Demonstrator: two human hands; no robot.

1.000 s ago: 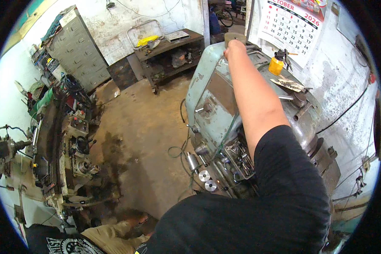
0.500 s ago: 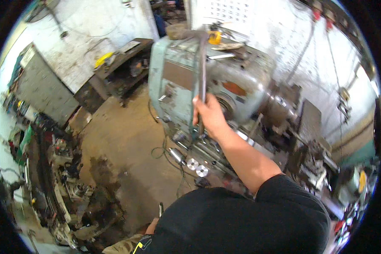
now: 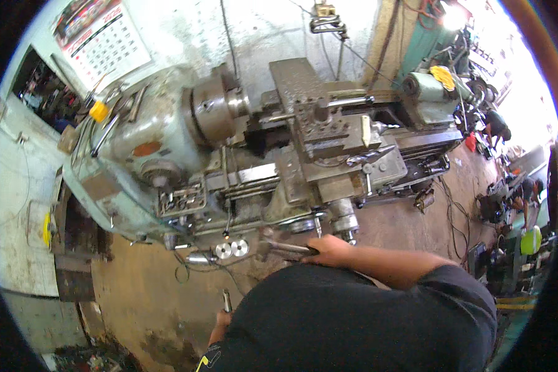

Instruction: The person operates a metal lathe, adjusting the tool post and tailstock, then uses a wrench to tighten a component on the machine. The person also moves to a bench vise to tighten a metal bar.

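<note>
Far left there's a white wall, and a wall calendar hangs up top. Between that wall and the lathe there's only a narrow strip, with a dark cabinet tucked in it. The big greenish lathe headstock comes next, with a yellow knob near its top edge and the chuck sticking out to the right.

Down low, my left hand sits just past the edge of my dark shirt, clenched around a small metal rod that points up. Two shiny round pieces lie just below the lathe's front edge, near the rod but apart from it. The brown floor around there is the only real elbow room I see.

Middle: my right hand is wrapped around a long metal wrench, which pokes left toward the carriage handwheels, close under them. Above sits the tool post.

Right side, the tailstock with a yellow rag, then cables on the floor and other people working by the far edge, well apart.
</note>
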